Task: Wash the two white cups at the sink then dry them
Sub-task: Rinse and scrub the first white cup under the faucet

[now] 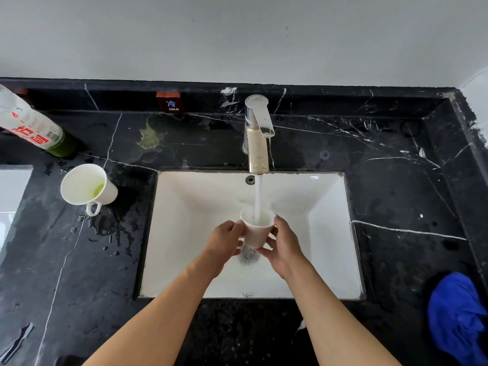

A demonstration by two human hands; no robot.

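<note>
A white cup (255,232) is held upright over the white sink (190,233), right under the running stream from the chrome faucet (257,133). My left hand (226,241) grips its left side and my right hand (282,243) grips its right side and bottom. Water falls into the cup's mouth. A second white cup (85,187) with a handle stands on the black marble counter (79,273) left of the sink, with green liquid inside it.
A bottle with a green base (34,125) leans at the far left of the counter. A blue cloth (458,317) lies at the right front. Puddles and a greenish stain mark the wet counter left of the sink. Part of another white basin (10,196) shows at the left edge.
</note>
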